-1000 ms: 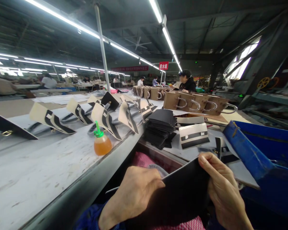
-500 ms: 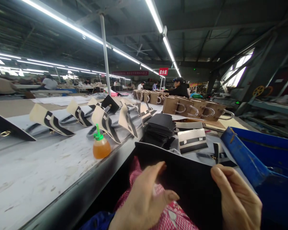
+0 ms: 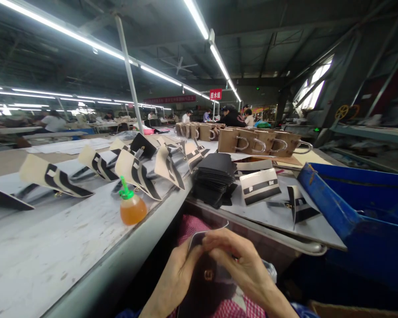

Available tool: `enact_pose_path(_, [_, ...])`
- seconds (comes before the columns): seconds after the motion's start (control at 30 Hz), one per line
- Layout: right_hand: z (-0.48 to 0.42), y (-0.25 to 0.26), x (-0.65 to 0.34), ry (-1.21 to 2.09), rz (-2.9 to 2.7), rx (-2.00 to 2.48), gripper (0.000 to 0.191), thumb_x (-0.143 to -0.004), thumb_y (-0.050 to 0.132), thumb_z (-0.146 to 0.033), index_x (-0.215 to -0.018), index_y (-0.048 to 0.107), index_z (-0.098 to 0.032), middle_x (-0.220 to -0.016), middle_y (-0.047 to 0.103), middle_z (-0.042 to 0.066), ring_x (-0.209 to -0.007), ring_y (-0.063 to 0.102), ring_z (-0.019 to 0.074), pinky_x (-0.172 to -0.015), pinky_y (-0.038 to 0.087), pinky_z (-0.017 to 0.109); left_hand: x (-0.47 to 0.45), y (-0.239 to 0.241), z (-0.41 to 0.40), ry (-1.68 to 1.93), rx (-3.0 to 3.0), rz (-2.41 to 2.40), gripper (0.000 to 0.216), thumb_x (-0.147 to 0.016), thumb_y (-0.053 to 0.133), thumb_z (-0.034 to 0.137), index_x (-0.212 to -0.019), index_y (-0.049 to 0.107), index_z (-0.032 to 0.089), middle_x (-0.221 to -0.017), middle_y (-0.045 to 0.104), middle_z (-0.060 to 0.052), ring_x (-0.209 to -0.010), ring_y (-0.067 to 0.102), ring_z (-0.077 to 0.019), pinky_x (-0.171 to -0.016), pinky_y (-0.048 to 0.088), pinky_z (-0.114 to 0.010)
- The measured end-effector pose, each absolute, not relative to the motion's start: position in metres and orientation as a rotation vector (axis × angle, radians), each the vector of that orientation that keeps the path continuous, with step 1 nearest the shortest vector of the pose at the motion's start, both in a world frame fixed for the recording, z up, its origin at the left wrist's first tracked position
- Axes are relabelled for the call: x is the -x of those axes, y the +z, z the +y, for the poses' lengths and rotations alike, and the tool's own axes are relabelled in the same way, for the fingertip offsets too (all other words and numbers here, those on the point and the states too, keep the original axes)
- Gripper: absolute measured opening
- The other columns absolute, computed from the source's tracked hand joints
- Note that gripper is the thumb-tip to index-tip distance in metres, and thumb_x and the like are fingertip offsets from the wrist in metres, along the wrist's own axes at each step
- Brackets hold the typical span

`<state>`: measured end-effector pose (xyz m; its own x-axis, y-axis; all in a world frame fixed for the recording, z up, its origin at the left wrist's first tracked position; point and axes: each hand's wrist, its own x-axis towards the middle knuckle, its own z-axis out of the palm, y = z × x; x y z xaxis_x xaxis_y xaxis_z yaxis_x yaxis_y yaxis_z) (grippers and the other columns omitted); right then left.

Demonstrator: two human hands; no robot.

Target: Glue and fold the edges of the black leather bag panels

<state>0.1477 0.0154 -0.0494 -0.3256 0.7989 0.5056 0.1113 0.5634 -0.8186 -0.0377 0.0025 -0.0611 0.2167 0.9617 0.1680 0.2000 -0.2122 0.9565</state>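
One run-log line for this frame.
left hand: holding dark panel | right hand: at panel's upper edge | gold buckle: on panel | bottle: on table

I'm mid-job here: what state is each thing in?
Left hand: gripping the dark panel
Right hand: fingers bent at the panel's top edge
Dark panel: held over the lap, buckle showing
Bottle: upright, holding amber liquid
Black stack: uneven
Bags: upright, in a row
Bin: open-topped
Lights: on
Fan: can't tell whether turning
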Motion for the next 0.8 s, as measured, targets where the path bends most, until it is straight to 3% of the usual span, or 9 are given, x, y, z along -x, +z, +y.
enact_pose_path(0.17, [0.042,-0.048,-0.193,0.418,-2.018,0.931,0.051,-0.086,0.069,-0.018,-0.135,0.061,-0.031,-0.131,0.065,0.007,-0.123,0.058,0.0255,-0.105,0.047,0.047,0.056,-0.041,0.002,1.075,-1.847,1.086,0.036,-0.102,0.045,0.042,-0.11,0.073,0.021,-0.084,0.074,0.0,-0.078,0.068,-0.0161,-0.075,0.055,-0.022])
enact_pose_path(0.23, [0.049,-0.046,-0.206,0.401,-2.114,0.988,0.039,-0.085,0.071,-0.018,-0.123,0.068,-0.029,-0.113,0.072,0.005,-0.107,0.065,0.0248,-0.095,0.052,0.044,0.065,-0.033,0.002,1.079,-1.888,1.003,0.033,-0.102,0.046,0.04,-0.111,0.073,0.023,-0.082,0.074,0.001,-0.071,0.067,-0.0141,-0.069,0.054,-0.02])
enact_pose_path(0.3, [0.048,-0.043,-0.212,0.374,-2.13,0.988,0.009,-0.087,0.07,-0.022,-0.094,0.074,-0.026,-0.085,0.071,0.002,-0.084,0.066,0.0218,-0.078,0.054,0.037,0.073,-0.027,0.001,1.122,-1.897,0.965,0.03,-0.102,0.048,0.037,-0.11,0.073,0.024,-0.083,0.075,0.001,-0.069,0.068,-0.0133,-0.067,0.055,-0.019])
enact_pose_path(0.33, [0.046,-0.041,-0.213,0.344,-2.106,0.98,0.006,-0.088,0.069,-0.025,-0.083,0.072,-0.024,-0.077,0.069,0.001,-0.077,0.065,0.0207,-0.072,0.052,0.034,0.076,-0.025,0.001,1.152,-1.908,0.968,0.027,-0.101,0.049,0.034,-0.109,0.073,0.024,-0.084,0.076,0.001,-0.069,0.069,-0.0131,-0.067,0.055,-0.018])
enact_pose_path(0.4, [0.038,-0.037,-0.211,0.26,-2.028,0.964,0.018,-0.09,0.067,-0.03,-0.073,0.067,-0.023,-0.072,0.065,0.001,-0.071,0.063,0.0194,-0.064,0.049,0.031,0.081,-0.023,0.0,1.203,-1.955,0.992,0.024,-0.1,0.051,0.03,-0.105,0.074,0.025,-0.082,0.076,0.002,-0.069,0.07,-0.0124,-0.067,0.055,-0.017])
enact_pose_path(0.63, [0.02,-0.024,-0.201,0.026,-1.953,0.974,0.022,-0.093,0.064,-0.035,-0.075,0.065,-0.023,-0.071,0.063,0.003,-0.067,0.061,0.018,-0.058,0.047,0.029,0.071,-0.025,0.005,1.471,-1.932,1.252,0.011,-0.093,0.064,0.031,-0.097,0.071,0.024,-0.083,0.076,0.003,-0.069,0.07,-0.0119,-0.065,0.055,-0.016])
enact_pose_path(0.8, [0.022,-0.018,-0.188,-0.034,-2.019,0.882,0.018,-0.097,0.06,-0.033,-0.085,0.067,-0.022,-0.078,0.068,0.003,-0.071,0.064,0.0168,-0.063,0.05,0.028,0.062,-0.028,0.006,1.7,-1.967,1.381,0.01,-0.093,0.062,0.027,-0.088,0.071,0.024,-0.077,0.076,0.006,-0.065,0.069,-0.0098,-0.061,0.052,-0.013])
